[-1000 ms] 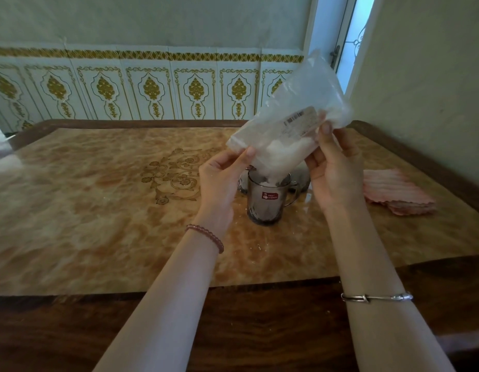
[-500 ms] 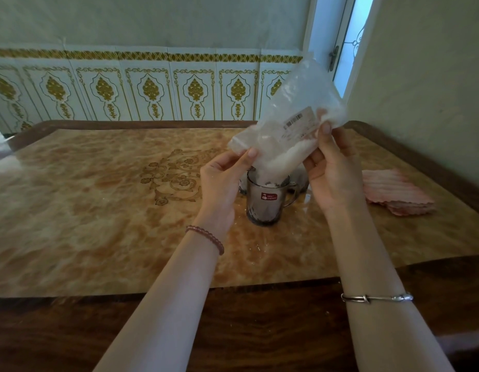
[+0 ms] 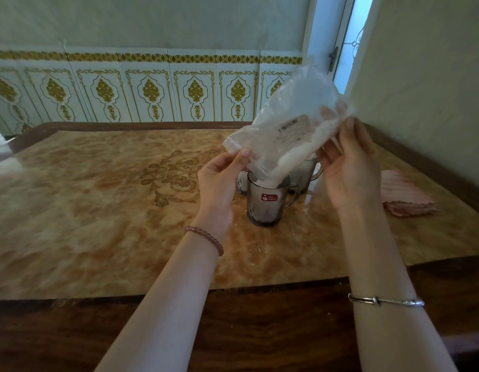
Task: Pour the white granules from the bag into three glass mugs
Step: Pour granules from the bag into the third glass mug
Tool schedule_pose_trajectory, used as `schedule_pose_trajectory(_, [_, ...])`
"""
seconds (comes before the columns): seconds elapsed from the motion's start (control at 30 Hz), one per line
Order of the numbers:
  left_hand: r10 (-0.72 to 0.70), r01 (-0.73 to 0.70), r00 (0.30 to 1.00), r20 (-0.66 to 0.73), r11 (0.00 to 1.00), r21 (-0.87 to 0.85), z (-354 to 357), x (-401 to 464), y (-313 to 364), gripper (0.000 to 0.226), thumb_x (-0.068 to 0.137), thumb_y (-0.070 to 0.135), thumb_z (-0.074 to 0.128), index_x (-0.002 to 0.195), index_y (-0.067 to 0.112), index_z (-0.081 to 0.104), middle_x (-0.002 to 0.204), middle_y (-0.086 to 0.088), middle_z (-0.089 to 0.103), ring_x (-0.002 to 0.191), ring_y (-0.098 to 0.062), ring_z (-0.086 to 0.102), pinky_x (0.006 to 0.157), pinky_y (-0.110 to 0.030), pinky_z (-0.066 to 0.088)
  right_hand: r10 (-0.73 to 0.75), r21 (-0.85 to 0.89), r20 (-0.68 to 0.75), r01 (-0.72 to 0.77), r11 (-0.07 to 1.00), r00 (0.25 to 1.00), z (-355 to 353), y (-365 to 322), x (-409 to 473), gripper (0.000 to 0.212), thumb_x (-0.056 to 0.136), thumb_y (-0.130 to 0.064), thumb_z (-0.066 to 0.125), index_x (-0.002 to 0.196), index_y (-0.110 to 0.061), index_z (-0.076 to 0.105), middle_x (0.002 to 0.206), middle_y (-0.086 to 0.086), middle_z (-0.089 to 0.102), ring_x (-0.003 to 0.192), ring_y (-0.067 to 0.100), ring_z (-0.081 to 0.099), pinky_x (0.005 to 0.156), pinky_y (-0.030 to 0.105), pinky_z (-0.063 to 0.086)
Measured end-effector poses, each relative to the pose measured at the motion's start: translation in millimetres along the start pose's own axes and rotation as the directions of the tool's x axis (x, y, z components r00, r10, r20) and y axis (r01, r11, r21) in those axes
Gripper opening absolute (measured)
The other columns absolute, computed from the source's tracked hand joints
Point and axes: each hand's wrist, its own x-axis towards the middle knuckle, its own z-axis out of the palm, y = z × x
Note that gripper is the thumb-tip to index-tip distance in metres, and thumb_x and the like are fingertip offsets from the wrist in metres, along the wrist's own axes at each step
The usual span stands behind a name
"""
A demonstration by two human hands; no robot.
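both hands (image 3: 217, 181) (image 3: 349, 170) still pinch the bag (image 3: 289, 124), seemingly tipped steeper over the nearest mug (image 3: 268, 202).

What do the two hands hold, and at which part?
Both hold the bag: left hand pinches its lower edge near the mouth, right hand grips its raised end.

1. The left mug (image 3: 242, 183) sits mostly behind the left hand (image 3: 219, 183), so only a sliver shows.
2. The bag (image 3: 292, 124) covers most of the back mug (image 3: 307, 173).
3. The bag label's print is too small to read.
4. The front mug (image 3: 268, 202) has smoky glass, so its fill level can't be made out.
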Motion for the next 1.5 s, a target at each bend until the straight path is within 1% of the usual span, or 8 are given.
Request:
schedule_pose_trajectory(0.1, [0.002,-0.002,1.0,0.009,1.0,0.01,0,0,0,0.011,0.078,0.022,0.075,0.083,0.013,0.075,0.09,0.001,0.076,0.093,-0.009,0.066,0.098,-0.033,0.045,-0.006,0.023,0.017,0.006,1.0,1.0,1,0,-1,0.021,0.099,-0.022,0.051,0.109,-0.02,0.069,0.12,0.008,0.068,0.116,0.027,0.064,0.092,0.037,0.054])
schedule_pose_trajectory(0.23, [0.037,-0.037,0.999,-0.001,0.999,0.002,0,0,1,0.007,0.079,0.02,0.075,0.081,0.013,0.075,0.085,0.002,0.075,0.088,-0.008,0.067,0.095,-0.032,0.048,-0.013,0.046,-0.002,0.013,0.999,1.0,3,-2,-3,0.019,0.098,-0.022,0.052,0.105,-0.022,0.07,0.116,0.004,0.07,0.11,0.021,0.066,0.077,0.029,0.055])
schedule_pose_trajectory(0.37, [0.025,-0.026,0.999,0.036,0.999,0.03,-1,-1,-1,0.008,0.078,0.022,0.074,0.081,0.014,0.075,0.086,0.002,0.075,0.089,-0.007,0.067,0.094,-0.03,0.047,-0.022,0.006,0.016,0.022,1.0,1.0,1,-2,-1,0.016,0.093,-0.021,0.06,0.098,-0.024,0.075,0.113,0.004,0.07,0.107,0.021,0.066,0.089,0.036,0.055])
schedule_pose_trajectory(0.53, [0.055,-0.055,0.998,0.017,0.998,0.033,-2,2,4,0.008,0.079,0.02,0.074,0.083,0.013,0.074,0.081,0.005,0.075,0.081,-0.004,0.066,0.086,-0.027,0.05,-0.027,0.027,-0.053,0.029,0.999,0.998,-3,-6,0,0.019,0.092,-0.013,0.063,0.09,-0.026,0.077,0.103,-0.002,0.073,0.099,0.014,0.069,0.078,0.025,0.054])
schedule_pose_trajectory(0.8, [0.018,-0.019,0.999,0.036,0.999,0.027,0,-1,2,0.003,0.077,0.022,0.075,0.078,0.019,0.075,0.085,0.006,0.075,0.088,-0.004,0.066,0.098,-0.033,0.043,-0.001,0.09,0.018,-0.001,0.996,1.0,-2,-7,-1,0.017,0.094,-0.022,0.057,0.098,-0.026,0.073,0.11,-0.001,0.071,0.102,0.014,0.067,0.085,0.029,0.053])
schedule_pose_trajectory(0.97, [-0.044,0.045,0.999,0.016,0.999,-0.013,1,-1,-1,0.013,0.077,0.019,0.075,0.088,0.011,0.075,0.089,0.003,0.075,0.099,-0.01,0.065,0.11,-0.042,0.036,0.119,-0.008,0.166,-0.119,0.993,0.979,1,-1,-2,0.033,0.1,-0.006,0.044,0.125,-0.023,0.056,0.129,0.003,0.064,0.118,0.018,0.062,0.092,0.03,0.052])
schedule_pose_trajectory(1.23, [-0.095,0.093,0.995,-0.017,0.99,-0.11,-1,1,-2,0.006,0.078,0.015,0.074,0.084,0.016,0.073,0.085,0.006,0.073,0.091,-0.01,0.064,0.086,-0.026,0.045,0.294,-0.439,0.077,-0.232,0.868,0.953,-1,9,-5,0.026,0.098,-0.004,0.048,0.107,-0.024,0.064,0.109,-0.003,0.071,0.107,0.014,0.067,0.092,0.028,0.053])
schedule_pose_trajectory(1.5, [-0.081,0.081,0.997,-0.003,0.994,-0.069,1,-1,0,0.002,0.081,0.022,0.072,0.079,0.021,0.072,0.085,0.008,0.074,0.095,-0.01,0.063,0.105,-0.038,0.038,0.071,-0.359,-0.03,-0.077,0.93,0.997,6,14,-4,0.022,0.09,-0.007,0.064,0.112,-0.012,0.062,0.111,0.008,0.071,0.104,0.02,0.069,0.082,0.03,0.059])
